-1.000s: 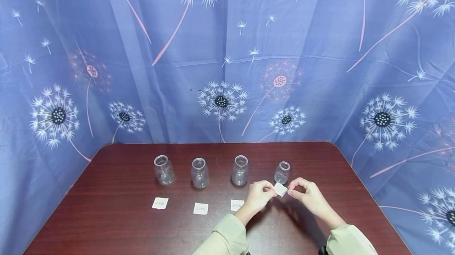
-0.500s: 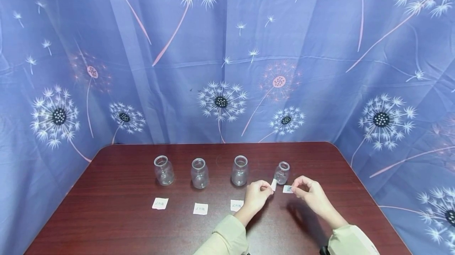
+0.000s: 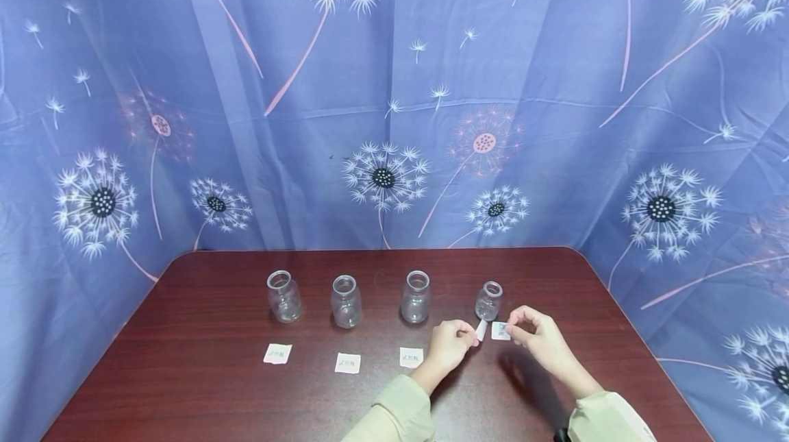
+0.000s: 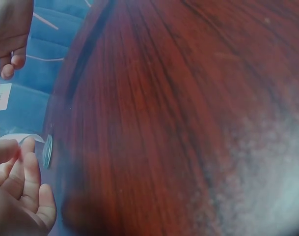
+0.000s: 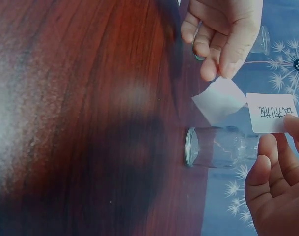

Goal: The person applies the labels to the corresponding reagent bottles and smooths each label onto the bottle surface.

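Between thumb and fingertips, my right hand [image 3: 539, 339] pinches a white label [image 3: 501, 331] by its edge. Dark printed characters show on the label [image 5: 269, 112] in the right wrist view. My left hand [image 3: 451, 346] pinches a piece of white backing paper [image 3: 481, 329], seen nearly edge-on from the head and as a torn-edged sheet [image 5: 220, 101] from the right wrist. The two pieces are apart, or at most meet at a corner. Just beyond both hands stands a small open glass jar [image 3: 489, 301], upright; neither hand grips it.
Three larger open glass jars [image 3: 285, 297] [image 3: 346, 301] [image 3: 416, 297] stand in a row to the left. In front of each lies a white printed label [image 3: 278, 353] [image 3: 348, 363] [image 3: 411, 358] on the brown table [image 3: 185, 366]. A blue dandelion-patterned curtain [image 3: 308, 188] hangs behind.
The white piece held between both hands has separated into label and backing paper. My right hand has drawn the label rightward; my left hand's backing paper has swung from upright to tilted.
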The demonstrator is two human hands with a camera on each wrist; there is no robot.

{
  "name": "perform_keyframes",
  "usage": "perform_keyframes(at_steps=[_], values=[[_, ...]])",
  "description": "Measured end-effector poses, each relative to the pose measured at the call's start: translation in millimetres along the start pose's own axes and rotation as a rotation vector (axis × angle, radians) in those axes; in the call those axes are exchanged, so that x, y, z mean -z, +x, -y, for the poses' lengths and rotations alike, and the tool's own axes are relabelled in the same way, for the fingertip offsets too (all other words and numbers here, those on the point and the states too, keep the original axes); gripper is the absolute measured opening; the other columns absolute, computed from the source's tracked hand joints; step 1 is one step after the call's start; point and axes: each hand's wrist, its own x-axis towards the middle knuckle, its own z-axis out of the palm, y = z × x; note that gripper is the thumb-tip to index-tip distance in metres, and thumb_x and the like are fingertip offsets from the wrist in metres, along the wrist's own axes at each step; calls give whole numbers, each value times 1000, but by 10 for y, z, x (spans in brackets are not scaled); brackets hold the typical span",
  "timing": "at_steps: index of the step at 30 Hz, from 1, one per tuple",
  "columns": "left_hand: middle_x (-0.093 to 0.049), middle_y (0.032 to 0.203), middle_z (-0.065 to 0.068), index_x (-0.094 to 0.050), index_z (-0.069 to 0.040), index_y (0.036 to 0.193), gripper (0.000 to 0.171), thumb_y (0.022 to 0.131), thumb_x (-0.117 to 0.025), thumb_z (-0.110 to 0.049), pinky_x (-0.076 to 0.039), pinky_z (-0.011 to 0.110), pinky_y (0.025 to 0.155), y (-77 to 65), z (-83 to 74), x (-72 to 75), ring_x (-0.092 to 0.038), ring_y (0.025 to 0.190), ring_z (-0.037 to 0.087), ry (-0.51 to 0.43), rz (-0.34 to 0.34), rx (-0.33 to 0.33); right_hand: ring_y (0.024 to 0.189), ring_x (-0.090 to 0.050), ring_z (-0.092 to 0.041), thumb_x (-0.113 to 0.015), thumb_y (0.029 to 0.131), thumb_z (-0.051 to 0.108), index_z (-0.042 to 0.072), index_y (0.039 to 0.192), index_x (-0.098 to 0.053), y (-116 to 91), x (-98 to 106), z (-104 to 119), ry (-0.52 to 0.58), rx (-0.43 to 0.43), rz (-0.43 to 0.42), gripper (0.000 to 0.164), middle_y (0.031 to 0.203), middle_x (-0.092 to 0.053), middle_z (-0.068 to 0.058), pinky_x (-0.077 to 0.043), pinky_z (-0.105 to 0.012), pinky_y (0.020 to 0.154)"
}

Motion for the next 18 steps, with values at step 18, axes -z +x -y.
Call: perform_keyframes(at_steps=[18], values=[[-65,57,-7,-68,-16,65,5,69,-65,-16,-37,14,54,-33,-1,16,-50,52,-5,127,11,30,49,-44,-3,-56,74,-12,-3,74,-51,-50,-2,289,0,27,-3,10,59,-47,-13,-39,-21,43]])
